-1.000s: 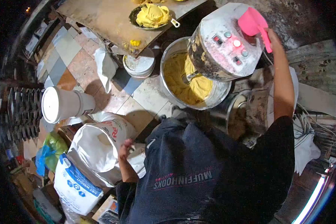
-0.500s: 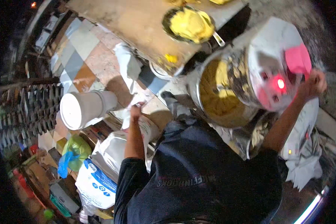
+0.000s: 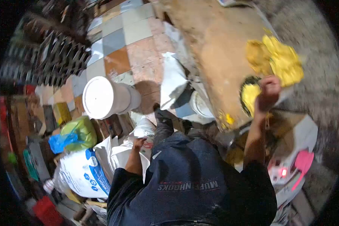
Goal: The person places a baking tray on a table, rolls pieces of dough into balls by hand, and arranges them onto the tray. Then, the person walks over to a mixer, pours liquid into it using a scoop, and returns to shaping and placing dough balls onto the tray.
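Note:
My right hand (image 3: 269, 90) is stretched over the board, above a dark-rimmed pan (image 3: 248, 98) of yellow dough-like paste (image 3: 251, 94). Its fingers look curled but are smeared, and I cannot see whether anything is in them. Beyond it lies a larger yellow mass (image 3: 286, 62) beside a browner lump (image 3: 258, 56). Low on the left, my left hand (image 3: 139, 143) hovers near white sacking (image 3: 120, 158) and a white tub (image 3: 144, 128), fingers loosely apart and nothing visible in them. A pink scoop (image 3: 304, 160) rests on the white machine (image 3: 309, 130) at right.
A lidded white bucket (image 3: 98, 98) stands on the tiled floor (image 3: 139, 49). Around it are a printed white sack (image 3: 77, 173), a green bag (image 3: 81, 132) and stacked slats (image 3: 45, 60). Another white bucket (image 3: 201, 103) is beside the board (image 3: 214, 49).
The view has swung to the right. My right hand has left the machine and the pink scoop for the pan on the board. My left hand stays low near the sacking.

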